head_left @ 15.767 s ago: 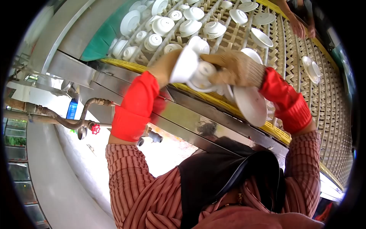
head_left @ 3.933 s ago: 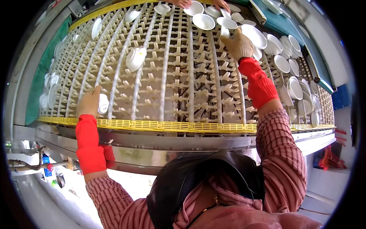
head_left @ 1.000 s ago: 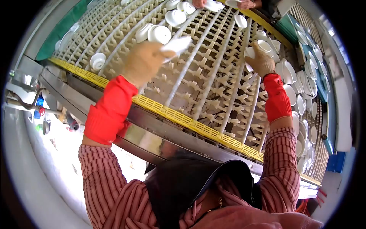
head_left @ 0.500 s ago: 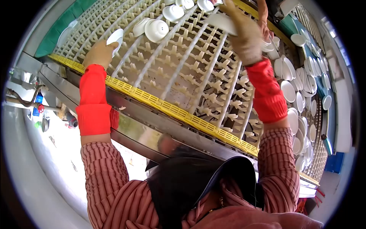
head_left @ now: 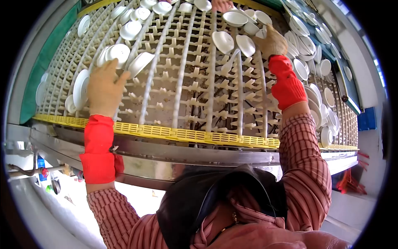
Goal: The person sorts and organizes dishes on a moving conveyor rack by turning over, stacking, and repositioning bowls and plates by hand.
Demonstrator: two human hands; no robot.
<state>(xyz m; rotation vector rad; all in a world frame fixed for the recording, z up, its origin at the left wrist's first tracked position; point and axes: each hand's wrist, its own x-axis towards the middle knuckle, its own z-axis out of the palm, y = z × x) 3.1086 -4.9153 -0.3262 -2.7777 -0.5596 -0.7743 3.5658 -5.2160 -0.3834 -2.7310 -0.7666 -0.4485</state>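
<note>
My left hand [head_left: 105, 88], in a tan glove with a red cuff, reaches over the conveyor rack with its fingers apart. Its fingertips are at the lower edge of a white bowl [head_left: 117, 54], and a tilted white dish [head_left: 141, 64] leans close to the thumb. Left of the hand, a white plate [head_left: 81, 89] stands on edge. My right hand [head_left: 271, 41], gloved alike, is closed on the edge of a small white bowl [head_left: 262, 32] at the far right, its fingers partly hidden. Two white bowls [head_left: 223, 42] and a white spoon [head_left: 230, 61] lie beside it.
The pegged conveyor [head_left: 166, 103] has a yellow slotted edge [head_left: 186, 133] and a steel rail. Many white bowls [head_left: 306, 45] crowd the right side. Another person's hand [head_left: 222, 5] shows at the far edge. A blue box [head_left: 367, 119] is at the right.
The view has shifted. My left hand has let go of its white dish, which now rests on the rack. My right hand has moved from above the rack to the bowls at right.
</note>
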